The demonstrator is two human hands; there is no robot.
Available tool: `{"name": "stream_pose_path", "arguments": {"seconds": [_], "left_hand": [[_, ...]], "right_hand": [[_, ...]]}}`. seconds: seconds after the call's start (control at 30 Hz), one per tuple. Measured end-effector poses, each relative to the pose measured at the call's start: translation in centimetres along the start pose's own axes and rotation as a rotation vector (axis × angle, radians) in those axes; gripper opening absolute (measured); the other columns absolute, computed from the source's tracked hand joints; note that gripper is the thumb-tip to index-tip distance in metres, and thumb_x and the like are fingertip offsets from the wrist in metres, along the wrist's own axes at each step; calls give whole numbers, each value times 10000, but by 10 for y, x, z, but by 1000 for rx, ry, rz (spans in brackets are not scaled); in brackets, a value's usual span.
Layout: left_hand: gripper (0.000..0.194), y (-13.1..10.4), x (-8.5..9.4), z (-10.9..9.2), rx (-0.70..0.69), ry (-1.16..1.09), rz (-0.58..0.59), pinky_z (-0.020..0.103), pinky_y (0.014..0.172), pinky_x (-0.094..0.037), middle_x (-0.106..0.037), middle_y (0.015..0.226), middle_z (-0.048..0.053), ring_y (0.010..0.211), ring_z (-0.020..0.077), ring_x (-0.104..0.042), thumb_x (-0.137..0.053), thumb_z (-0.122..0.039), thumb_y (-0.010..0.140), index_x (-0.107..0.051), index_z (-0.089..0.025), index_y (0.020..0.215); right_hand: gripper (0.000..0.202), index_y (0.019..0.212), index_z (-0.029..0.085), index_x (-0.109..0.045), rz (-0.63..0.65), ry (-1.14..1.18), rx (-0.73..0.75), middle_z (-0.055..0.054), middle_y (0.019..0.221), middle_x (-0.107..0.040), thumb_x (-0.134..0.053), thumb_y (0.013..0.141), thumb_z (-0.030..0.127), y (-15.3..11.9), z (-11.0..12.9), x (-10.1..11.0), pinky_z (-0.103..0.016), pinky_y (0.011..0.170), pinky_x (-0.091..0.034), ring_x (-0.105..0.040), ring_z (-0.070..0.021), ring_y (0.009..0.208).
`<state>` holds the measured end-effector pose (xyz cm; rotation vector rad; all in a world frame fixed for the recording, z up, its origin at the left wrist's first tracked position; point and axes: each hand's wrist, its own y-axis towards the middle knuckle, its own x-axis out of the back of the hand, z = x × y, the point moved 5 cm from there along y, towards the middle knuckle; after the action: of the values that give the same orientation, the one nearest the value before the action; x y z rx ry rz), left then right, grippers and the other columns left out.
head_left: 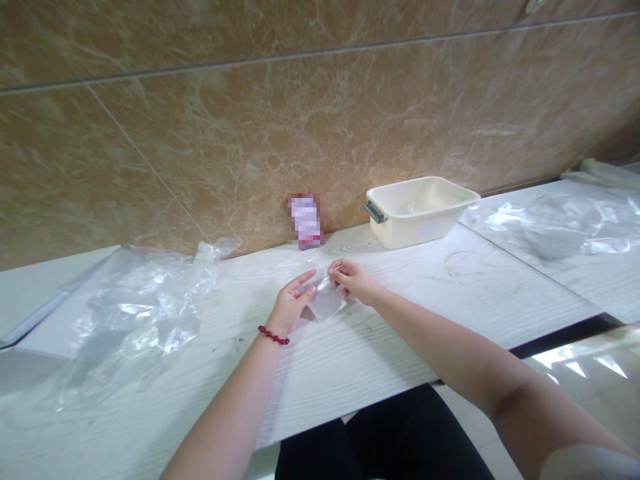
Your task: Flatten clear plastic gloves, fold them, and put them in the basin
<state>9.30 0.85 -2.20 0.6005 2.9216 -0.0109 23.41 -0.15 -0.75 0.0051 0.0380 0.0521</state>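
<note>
Fingertips [332,271] of the right hand [354,280] come together on the upper edge of a small clear plastic bag [325,305], which lies to the left of the cream plastic bin [425,228] and nearer the person. The left hand [291,305], farther from the bin, meets the bag from its other side; its thumb and forefinger stand apart, the thumb against the film, and I cannot tell whether the hidden fingers clamp it from behind. The bag thus sits between the two hands, its lower part spreading below the fingertips, low over the white wood-grain tabletop [380,360]. A red beaded bracelet [273,335] circles the left wrist.

Just left of the bin, a red-bordered packet [306,222] leans upright against the brown marbled wall [250,140]; its front is pixelated and cannot be read. The bin itself stands on the tabletop, close to the wall, with a grey handle [375,212] at its left end.

Well to the left of the bin, beyond the left hand, a large crumpled clear plastic sheet [145,300] spreads over the tabletop. To the right of the bin lies more crumpled clear plastic [555,220]. Nearer the person than the bin, dark trousers [390,433] show below the table edge.
</note>
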Motion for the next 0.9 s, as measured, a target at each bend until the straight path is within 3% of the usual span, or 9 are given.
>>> {"name": "stream_pose_path", "arguments": {"seconds": [0.17, 0.4, 0.63, 0.9], "left_hand": [[532, -3, -7, -3, -12, 57, 73, 286, 780, -434, -597, 1008, 76, 869, 167, -567, -632, -217, 623, -474, -184, 1130], [551, -2, -5, -3, -76, 220, 84, 301, 838, -406, -500, 1158, 76, 953, 177, -526, -599, -220, 652, -424, -194, 1174], [592, 0, -7, 2, -106, 335, 140, 313, 866, -387, -414, 1240, 77, 1033, 192, -471, -590, -199, 656, -375, -204, 1207], [766, -2, -13, -4, -156, 95, 154, 314, 830, -416, -327, 1296, 78, 1020, 173, -479, -575, -181, 680, -123, -280, 1290]], "right_hand": [[301, 748, 164, -549, 72, -254, -30, 39, 504, -461, -495, 690, 455, -1, -4, 0, -132, 304, -300, -380, -36, 368], [312, 750, 154, -620, 20, -510, 47, 38, 448, -474, -465, 715, 422, 2, -2, 3, -150, 322, -249, -343, -32, 328], [266, 732, 151, -590, 53, -512, 1, 42, 489, -490, -483, 717, 393, 0, -3, 3, -133, 316, -282, -369, -27, 343], [200, 730, 165, -498, -14, -262, -133, 15, 647, -539, -539, 711, 361, 4, 4, 7, -164, 387, -448, -515, -56, 477]]}}
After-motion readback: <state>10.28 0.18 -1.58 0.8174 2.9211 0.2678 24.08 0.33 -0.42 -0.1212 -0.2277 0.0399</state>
